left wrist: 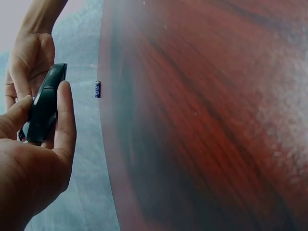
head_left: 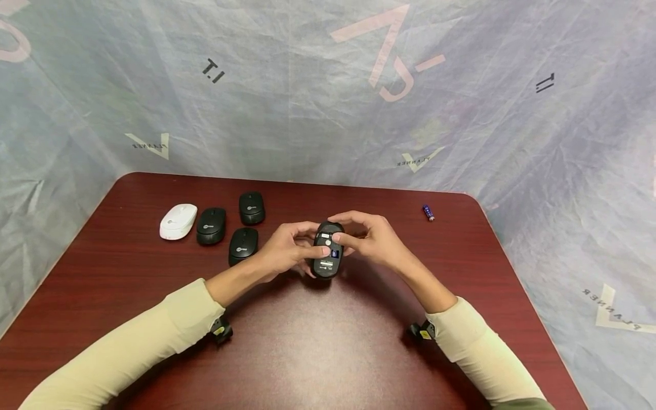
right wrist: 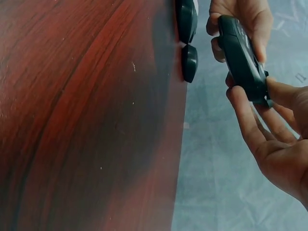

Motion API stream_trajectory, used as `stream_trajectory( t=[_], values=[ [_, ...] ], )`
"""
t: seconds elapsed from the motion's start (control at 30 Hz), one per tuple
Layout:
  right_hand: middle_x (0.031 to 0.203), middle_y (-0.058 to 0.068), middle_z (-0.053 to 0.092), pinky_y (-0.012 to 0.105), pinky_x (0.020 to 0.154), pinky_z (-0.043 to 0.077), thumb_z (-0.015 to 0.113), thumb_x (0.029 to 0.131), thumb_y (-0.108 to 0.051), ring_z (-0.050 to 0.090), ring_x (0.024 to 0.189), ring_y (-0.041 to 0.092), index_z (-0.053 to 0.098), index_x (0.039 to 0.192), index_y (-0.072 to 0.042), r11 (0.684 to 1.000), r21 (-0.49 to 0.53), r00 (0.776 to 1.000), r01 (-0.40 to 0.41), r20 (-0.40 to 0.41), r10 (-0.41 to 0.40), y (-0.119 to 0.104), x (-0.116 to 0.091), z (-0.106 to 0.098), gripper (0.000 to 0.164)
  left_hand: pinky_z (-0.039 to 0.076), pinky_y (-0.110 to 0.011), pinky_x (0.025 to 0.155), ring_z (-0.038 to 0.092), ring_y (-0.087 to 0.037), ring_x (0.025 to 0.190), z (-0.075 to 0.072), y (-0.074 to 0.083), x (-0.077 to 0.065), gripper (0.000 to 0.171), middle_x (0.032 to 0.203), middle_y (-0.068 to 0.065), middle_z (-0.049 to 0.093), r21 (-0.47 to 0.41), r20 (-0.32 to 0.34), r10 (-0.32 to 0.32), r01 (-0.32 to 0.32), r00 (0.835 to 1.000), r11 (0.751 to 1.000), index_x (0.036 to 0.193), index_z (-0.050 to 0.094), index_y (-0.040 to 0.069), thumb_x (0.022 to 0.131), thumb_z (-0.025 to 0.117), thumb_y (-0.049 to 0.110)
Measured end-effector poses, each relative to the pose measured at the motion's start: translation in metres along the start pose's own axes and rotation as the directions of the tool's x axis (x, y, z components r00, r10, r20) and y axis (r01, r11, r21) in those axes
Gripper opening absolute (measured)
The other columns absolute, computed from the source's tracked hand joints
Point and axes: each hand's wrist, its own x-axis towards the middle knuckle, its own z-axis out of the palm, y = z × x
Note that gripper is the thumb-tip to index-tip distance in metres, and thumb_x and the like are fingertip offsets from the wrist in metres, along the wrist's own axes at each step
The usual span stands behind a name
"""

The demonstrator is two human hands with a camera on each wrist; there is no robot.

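Note:
A black computer mouse (head_left: 324, 267) is held above the table with its underside facing the head view. A small blue patch shows in an opening on that underside. My left hand (head_left: 284, 249) grips the mouse from the left, its thumb pressing across the underside. From the right, my right hand (head_left: 376, 239) pinches it near the upper end, thumb on the underside and other fingers behind. In the left wrist view the mouse (left wrist: 45, 103) appears edge-on between both hands. The right wrist view shows a small flap-like piece jutting out at the end of the mouse (right wrist: 240, 60) near my right thumb.
To the left on the dark red table (head_left: 307, 353) lie a white mouse (head_left: 178, 221) and black mice: one beside it (head_left: 211, 226), one farther back (head_left: 251, 208) and one close to my left wrist (head_left: 243, 245). A blue battery (head_left: 428, 213) lies at the back right.

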Motion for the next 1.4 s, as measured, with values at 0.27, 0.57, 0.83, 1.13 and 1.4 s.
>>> stream_trajectory(
  t=[0.27,0.57,0.83,1.13,1.4],
  values=[
    [0.112,0.015,0.076,0.054,0.074,0.068,0.077,0.094,-0.005,0.078,0.090,0.025,0.073,0.127,-0.011,0.999,0.048,1.000,0.008,0.020,-0.009,0.0019,-0.0014,-0.0003,0.034,0.067,-0.053,0.062,0.074,-0.024,0.083,0.0014,0.0053,-0.0008,0.048,0.108,-0.017,0.071,0.014,0.007,0.005,-0.005,1.000,1.000,0.134,0.066,0.011,0.089,0.082,0.009],
    [0.104,0.013,0.077,0.044,0.072,0.069,0.078,0.094,-0.011,0.077,0.087,0.025,0.073,0.125,-0.015,1.000,-0.016,0.999,0.013,-0.039,-0.013,0.0042,-0.0027,0.0069,0.032,0.067,-0.054,0.063,0.074,-0.025,0.082,-0.0019,0.0011,-0.0010,0.048,0.108,-0.017,0.070,0.020,0.003,-0.001,0.001,1.000,1.000,0.135,0.065,0.012,0.090,0.082,0.010],
    [0.104,0.006,0.078,0.040,0.074,0.069,0.080,0.093,-0.019,0.077,0.088,0.020,0.073,0.123,-0.018,0.979,-0.156,0.989,0.128,-0.057,-0.138,0.0039,-0.0022,0.0071,0.031,0.067,-0.056,0.067,0.076,-0.027,0.086,-0.0064,0.0016,0.0006,0.053,0.114,-0.019,0.069,0.002,0.018,0.015,-0.015,1.000,1.000,0.142,0.061,0.013,0.092,0.080,0.011],
    [0.105,0.001,0.074,0.034,0.076,0.068,0.083,0.091,-0.016,0.076,0.090,0.014,0.077,0.118,-0.018,0.972,-0.209,0.993,0.106,-0.027,-0.114,0.0016,0.0010,0.0059,0.028,0.067,-0.058,0.066,0.075,-0.027,0.087,-0.0066,0.0008,0.0009,0.052,0.113,-0.019,0.068,-0.008,0.010,0.021,-0.021,1.000,1.000,0.139,0.064,0.015,0.091,0.082,0.011],
    [0.105,0.012,0.077,0.052,0.078,0.068,0.081,0.091,-0.008,0.077,0.088,0.025,0.075,0.118,-0.012,0.999,0.032,0.999,-0.029,0.042,0.027,0.0043,0.0028,0.0036,0.028,0.067,-0.056,0.065,0.075,-0.027,0.086,-0.0052,0.0015,0.0004,0.053,0.112,-0.019,0.068,0.002,0.020,0.020,-0.020,1.000,1.000,0.141,0.063,0.013,0.091,0.081,0.009]
  ],
)
